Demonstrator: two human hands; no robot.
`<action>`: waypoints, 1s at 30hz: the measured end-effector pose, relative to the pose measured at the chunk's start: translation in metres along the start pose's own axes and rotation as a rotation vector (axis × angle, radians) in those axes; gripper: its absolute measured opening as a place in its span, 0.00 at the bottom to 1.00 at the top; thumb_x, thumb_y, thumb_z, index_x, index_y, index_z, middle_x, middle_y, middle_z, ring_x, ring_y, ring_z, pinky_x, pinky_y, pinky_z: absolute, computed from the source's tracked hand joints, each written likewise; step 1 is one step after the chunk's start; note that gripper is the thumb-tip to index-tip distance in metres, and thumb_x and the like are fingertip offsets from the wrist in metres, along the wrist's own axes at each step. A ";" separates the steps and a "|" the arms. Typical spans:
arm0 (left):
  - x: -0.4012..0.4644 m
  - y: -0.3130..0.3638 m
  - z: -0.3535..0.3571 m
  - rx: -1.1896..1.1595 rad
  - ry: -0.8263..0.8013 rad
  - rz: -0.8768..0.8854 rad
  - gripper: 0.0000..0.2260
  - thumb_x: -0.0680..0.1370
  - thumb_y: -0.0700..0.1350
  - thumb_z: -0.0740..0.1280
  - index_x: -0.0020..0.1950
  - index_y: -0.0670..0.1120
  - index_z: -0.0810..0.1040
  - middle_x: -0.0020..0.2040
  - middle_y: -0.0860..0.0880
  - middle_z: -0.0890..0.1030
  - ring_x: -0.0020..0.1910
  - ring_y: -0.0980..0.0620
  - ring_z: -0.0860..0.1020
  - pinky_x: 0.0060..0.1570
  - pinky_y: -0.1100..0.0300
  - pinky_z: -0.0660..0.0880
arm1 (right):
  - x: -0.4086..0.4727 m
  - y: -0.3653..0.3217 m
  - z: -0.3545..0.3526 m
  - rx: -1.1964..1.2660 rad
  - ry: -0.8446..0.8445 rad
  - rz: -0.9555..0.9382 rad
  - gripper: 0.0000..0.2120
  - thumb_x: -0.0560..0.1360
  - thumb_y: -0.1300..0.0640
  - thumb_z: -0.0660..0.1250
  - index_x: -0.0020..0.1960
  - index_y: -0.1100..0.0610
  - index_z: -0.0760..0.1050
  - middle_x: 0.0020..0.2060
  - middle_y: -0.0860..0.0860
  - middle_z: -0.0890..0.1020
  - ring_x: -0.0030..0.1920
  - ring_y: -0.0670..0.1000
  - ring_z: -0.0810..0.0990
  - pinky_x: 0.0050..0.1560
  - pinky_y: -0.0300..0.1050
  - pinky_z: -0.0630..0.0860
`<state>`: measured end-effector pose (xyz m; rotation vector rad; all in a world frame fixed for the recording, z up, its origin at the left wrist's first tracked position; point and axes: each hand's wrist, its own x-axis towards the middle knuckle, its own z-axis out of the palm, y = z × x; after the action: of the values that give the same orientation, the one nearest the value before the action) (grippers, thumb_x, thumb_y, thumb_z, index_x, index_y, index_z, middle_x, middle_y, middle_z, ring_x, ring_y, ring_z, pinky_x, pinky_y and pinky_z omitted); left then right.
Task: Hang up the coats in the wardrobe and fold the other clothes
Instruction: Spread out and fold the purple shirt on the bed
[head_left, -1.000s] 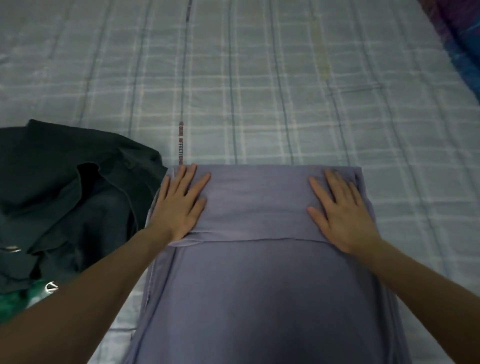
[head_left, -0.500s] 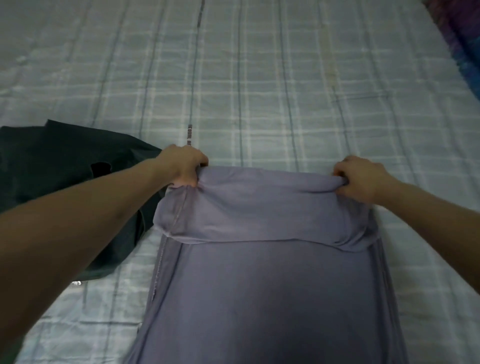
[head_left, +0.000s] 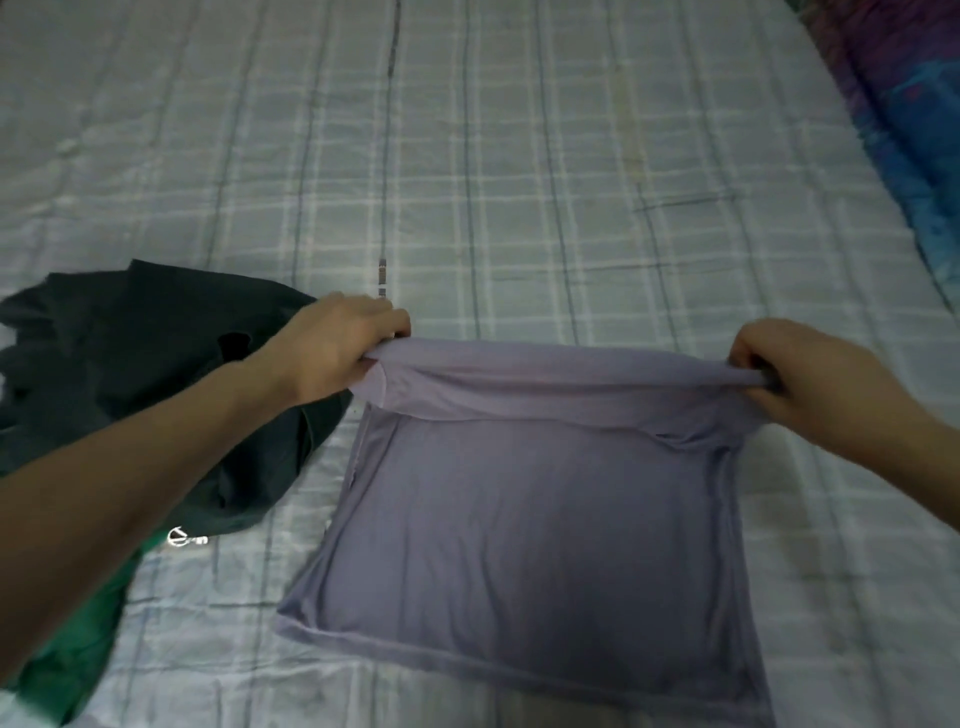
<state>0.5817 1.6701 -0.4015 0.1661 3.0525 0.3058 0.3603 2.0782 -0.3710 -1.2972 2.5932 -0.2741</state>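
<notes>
A lavender garment (head_left: 540, 525) lies partly folded on the bed, its far edge doubled over into a band. My left hand (head_left: 337, 348) grips the left end of that folded band, and my right hand (head_left: 800, 374) grips the right end. Both ends are lifted a little off the bed, so the band is stretched between my hands. The garment's near hem lies flat toward me. A dark green garment (head_left: 130, 374) sits crumpled to the left, partly under my left forearm.
The bed is covered by a pale plaid sheet (head_left: 519, 182). A bright green cloth (head_left: 78, 649) lies at the lower left beside the dark one. A blue and purple patterned fabric (head_left: 904, 119) runs along the right edge.
My hands went from pressing flat on the folded band to gripping its two ends and lifting them. The whole garment has slid away from me, so its near hem now shows.
</notes>
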 end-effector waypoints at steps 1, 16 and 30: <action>-0.016 0.007 -0.001 0.011 -0.019 0.040 0.16 0.65 0.33 0.73 0.50 0.45 0.77 0.42 0.47 0.78 0.38 0.44 0.77 0.35 0.53 0.72 | -0.016 -0.006 0.000 -0.039 0.000 -0.061 0.15 0.63 0.64 0.73 0.41 0.52 0.69 0.39 0.50 0.74 0.38 0.56 0.75 0.32 0.50 0.74; -0.204 0.119 0.120 -0.053 -0.395 -0.041 0.24 0.59 0.51 0.73 0.54 0.54 0.76 0.44 0.56 0.77 0.41 0.53 0.78 0.42 0.60 0.69 | -0.212 -0.052 0.170 -0.089 -0.197 -0.368 0.16 0.65 0.49 0.63 0.51 0.51 0.70 0.50 0.53 0.74 0.46 0.56 0.74 0.45 0.49 0.69; -0.085 0.173 0.149 -0.188 0.033 -0.332 0.23 0.81 0.53 0.55 0.77 0.52 0.63 0.79 0.47 0.56 0.79 0.48 0.52 0.75 0.43 0.45 | -0.115 -0.123 0.189 0.140 0.015 0.278 0.29 0.79 0.44 0.51 0.77 0.55 0.58 0.77 0.57 0.58 0.75 0.58 0.59 0.72 0.60 0.59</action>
<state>0.6948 1.8579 -0.5070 -0.3551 2.9889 0.5690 0.5751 2.0859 -0.5057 -0.8786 2.6707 -0.4062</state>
